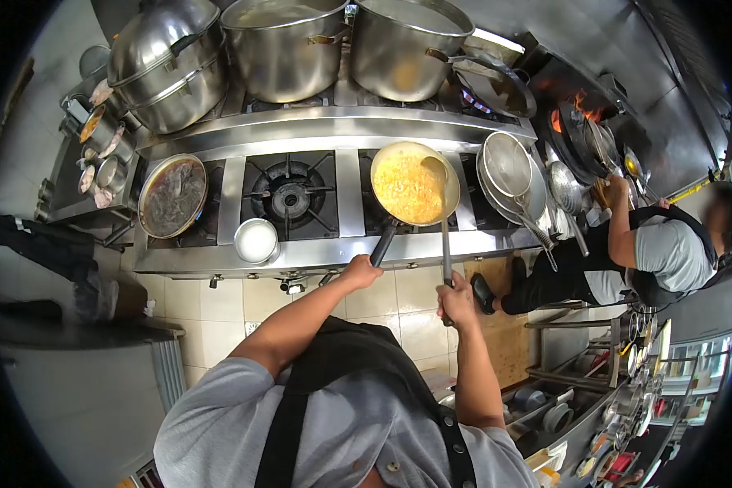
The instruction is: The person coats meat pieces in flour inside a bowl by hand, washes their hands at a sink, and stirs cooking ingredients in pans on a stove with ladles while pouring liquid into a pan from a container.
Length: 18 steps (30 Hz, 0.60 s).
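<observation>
My left hand [361, 273] is closed round the black handle of a frying pan [373, 180], which sits over a burner on the front row of the stove. Yellow-orange food [404, 189] with small lumps covers the pan's bottom. In my right hand [459, 300] is the dark grip of a long-handled ladle [446, 244]. Its bowl rests in the food at the pan's upper right side. Just right of the pan, a round strainer [507, 163] lies over stacked metal bowls [537, 198].
Left of the pan are a bare burner [290, 195], a white-filled container [256, 241] at the stove edge and a wide pan of dark liquid [172, 196]. Large pots [285, 61] line the back. At right, a co-worker [667, 244] works by a flaming wok [573, 142].
</observation>
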### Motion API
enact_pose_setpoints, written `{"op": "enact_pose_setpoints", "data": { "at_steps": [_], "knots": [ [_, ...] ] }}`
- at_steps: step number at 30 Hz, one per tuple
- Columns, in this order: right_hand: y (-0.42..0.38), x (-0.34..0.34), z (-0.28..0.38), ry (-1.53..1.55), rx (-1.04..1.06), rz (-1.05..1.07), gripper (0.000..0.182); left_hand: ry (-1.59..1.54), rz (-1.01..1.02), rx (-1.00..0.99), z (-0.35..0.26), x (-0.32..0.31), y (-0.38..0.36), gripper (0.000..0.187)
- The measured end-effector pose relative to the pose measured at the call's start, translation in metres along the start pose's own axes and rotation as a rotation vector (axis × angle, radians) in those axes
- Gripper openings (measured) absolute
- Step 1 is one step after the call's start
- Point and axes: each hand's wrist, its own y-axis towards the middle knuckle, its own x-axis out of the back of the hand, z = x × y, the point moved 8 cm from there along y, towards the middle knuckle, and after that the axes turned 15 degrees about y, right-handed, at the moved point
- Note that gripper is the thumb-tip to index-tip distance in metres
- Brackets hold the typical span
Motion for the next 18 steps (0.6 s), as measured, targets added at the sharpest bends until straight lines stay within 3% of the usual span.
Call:
{"op": "enact_pose_setpoints", "data": {
  "at_steps": [2,5,9,10,13,14,17,18],
  "knots": [
    [-0.001,-0.013,-0.006,0.229,-0.105,0.068,0.011,-0.036,0.031,-0.001,0.001,-0.004,0.000,0.028],
    [-0.011,-0.014,-0.004,0.477,-0.137,0.123,0.008,-0.040,0.003,-0.002,-0.002,-0.001,-0.002,0.026],
    [-0.031,-0.010,0.006,0.167,-0.049,0.177,0.034,-0.062,0.017,0.005,-0.007,0.004,-0.008,0.024],
    [-0.043,-0.009,0.016,0.026,-0.042,0.176,0.048,-0.076,0.030,0.006,-0.008,0.003,-0.008,0.024],
    [-0.067,0.001,0.025,-0.351,0.186,0.089,0.048,-0.106,0.027,-0.008,-0.011,0.008,-0.011,0.022],
    [-0.081,-0.007,0.041,-0.512,0.272,0.118,0.055,-0.093,0.036,-0.003,-0.010,0.008,-0.010,0.021],
    [-0.083,-0.005,0.002,-0.869,0.148,0.035,0.057,-0.075,0.051,0.001,-0.009,0.009,-0.008,0.021],
    [-0.078,-0.010,-0.011,-0.844,0.155,0.061,0.058,-0.082,0.055,-0.002,-0.011,0.011,-0.010,0.022]
  ]
}}
